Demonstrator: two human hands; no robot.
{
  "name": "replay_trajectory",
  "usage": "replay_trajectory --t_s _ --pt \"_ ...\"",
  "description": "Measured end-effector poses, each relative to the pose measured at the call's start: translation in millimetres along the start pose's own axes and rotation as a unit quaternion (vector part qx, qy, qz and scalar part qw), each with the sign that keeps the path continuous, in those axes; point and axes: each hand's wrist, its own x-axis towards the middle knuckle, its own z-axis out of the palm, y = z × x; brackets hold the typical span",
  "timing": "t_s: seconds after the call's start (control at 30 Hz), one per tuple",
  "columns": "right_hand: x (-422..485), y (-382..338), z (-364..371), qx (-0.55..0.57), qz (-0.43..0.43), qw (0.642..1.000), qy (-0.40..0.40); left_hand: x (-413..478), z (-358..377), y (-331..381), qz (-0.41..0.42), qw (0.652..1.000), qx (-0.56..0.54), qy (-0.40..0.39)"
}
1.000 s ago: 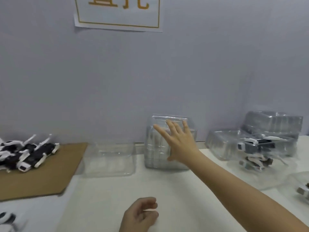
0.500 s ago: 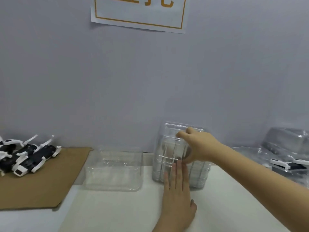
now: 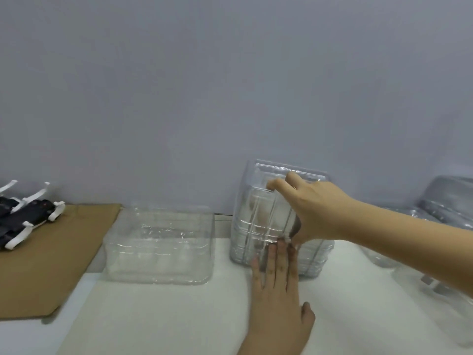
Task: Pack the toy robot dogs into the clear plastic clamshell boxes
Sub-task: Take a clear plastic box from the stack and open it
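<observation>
The white worktop (image 3: 153, 316) runs along a grey wall (image 3: 230, 85). A cardboard sheet (image 3: 51, 265) on its left keeps the toy robot dogs (image 3: 23, 219) in one pile, well apart from the packaging. An open clamshell box (image 3: 158, 247) lies flat and empty between the cardboard and a stack of clamshell boxes (image 3: 256, 226) standing by the wall.

We judge that we are peeling one box off the nested stack. Our right hand (image 3: 314, 208) grips its upper part, fingers curled over the top edge and thumb low on the side. Our left hand (image 3: 279, 290) lies flat, fingers straight against the stack's base, holding nothing, probably to steady it.

More clear boxes (image 3: 448, 201) at the right edge are blurred and partly behind our forearm, so we cannot tell their contents. The dogs are cut off at the left edge and cannot be counted.
</observation>
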Motion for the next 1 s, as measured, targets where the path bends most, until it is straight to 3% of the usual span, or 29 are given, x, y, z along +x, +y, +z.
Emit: replay_trajectory --t_s 0.23,0.57,0.63,0.67,0.7,0.77,0.8,0.83,0.9,0.93,1.0 --pt "3.6 8.5 -6.2 0.005 -0.007 1.000 0.000 2.2 -5.3 -2.1 0.002 0.999 -0.004 0.054" --pt "3.0 38.6 -47.9 0.044 0.022 0.998 0.038 2.8 -11.5 -1.2 0.007 0.999 -0.052 0.002" --pt "0.6 40.0 -58.2 0.064 0.027 0.997 0.044 6.3 -11.8 1.1 0.021 0.982 -0.171 0.073" --pt "-2.5 37.8 -59.3 0.059 0.028 0.997 0.039 9.9 -19.4 2.2 -0.016 0.946 -0.312 0.088" --pt "-6.5 34.6 -58.0 0.047 0.029 0.998 0.036 15.1 -30.2 2.2 -0.077 0.875 -0.463 0.113" --pt "-15.5 29.9 -54.0 0.030 0.030 0.998 0.048 29.3 -58.0 -4.2 -0.172 0.658 -0.716 0.158" --pt "-19.2 29.6 -53.4 0.028 0.026 0.997 0.059 36.8 -69.0 -11.3 -0.193 0.559 -0.790 0.157" --pt "-21.7 30.8 -54.1 0.030 0.023 0.997 0.069 43.7 -78.1 -18.5 -0.194 0.484 -0.840 0.148" --pt "-23.1 33.7 -56.5 0.038 0.018 0.996 0.081 50.6 -89.7 -30.0 -0.185 0.390 -0.894 0.122" --pt "-23.0 34.3 -57.0 0.039 0.015 0.996 0.084 52.0 -93.5 -33.4 -0.190 0.370 -0.902 0.111" --pt "-23.5 34.5 -57.0 0.035 0.005 0.996 0.083 53.1 -93.7 -37.1 -0.205 0.367 -0.903 0.090"
